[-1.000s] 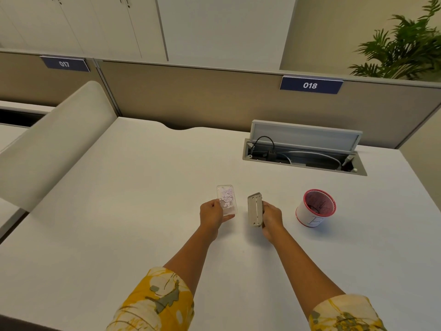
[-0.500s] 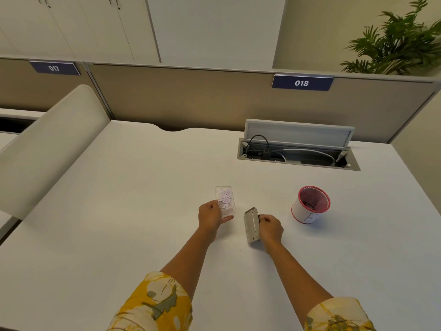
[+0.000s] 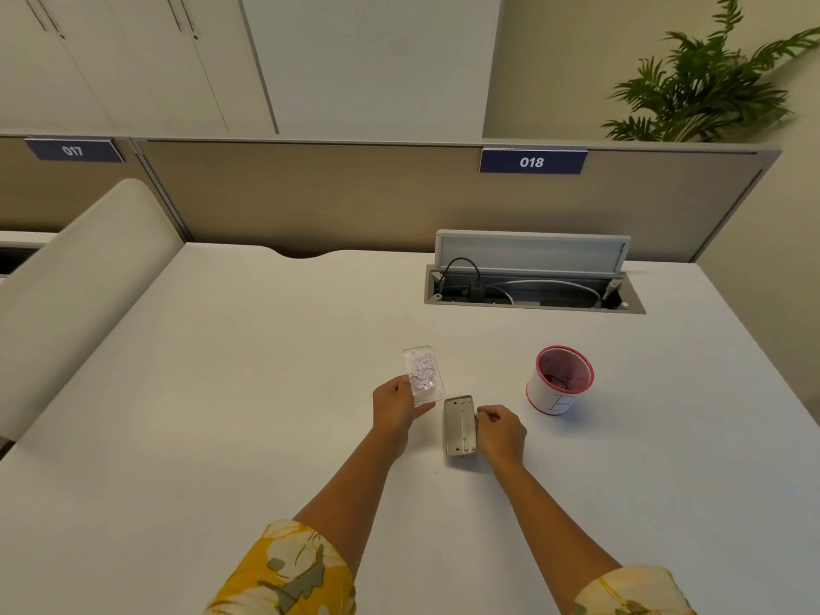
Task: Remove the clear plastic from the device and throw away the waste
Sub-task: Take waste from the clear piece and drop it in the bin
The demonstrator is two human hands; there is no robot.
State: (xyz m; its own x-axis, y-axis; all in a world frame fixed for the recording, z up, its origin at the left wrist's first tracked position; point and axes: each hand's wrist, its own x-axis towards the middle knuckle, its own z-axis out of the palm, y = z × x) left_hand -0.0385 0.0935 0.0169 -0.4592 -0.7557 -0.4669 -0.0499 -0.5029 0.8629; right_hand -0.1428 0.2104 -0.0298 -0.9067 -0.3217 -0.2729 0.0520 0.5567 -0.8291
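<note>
My left hand (image 3: pixel 395 408) grips the near end of a clear plastic case (image 3: pixel 423 374) with pale pink flakes inside, held just above the white desk (image 3: pixel 222 415). A flat grey device (image 3: pixel 460 425) lies on the desk just right of that hand. My right hand (image 3: pixel 500 432) rests against the device's right edge with fingers curled on it. A small white bin with a red rim (image 3: pixel 559 380) stands to the right, something dark inside.
An open cable tray (image 3: pixel 532 291) with wires is sunk into the desk at the back right, its lid (image 3: pixel 530 253) raised. A beige partition (image 3: pixel 355 201) runs behind the desk. A curved white divider (image 3: pixel 75 277) rises on the left.
My right hand has lowered the grey device from upright in the air to lying flat on the desk. My left hand still holds the clear case in about the same place.
</note>
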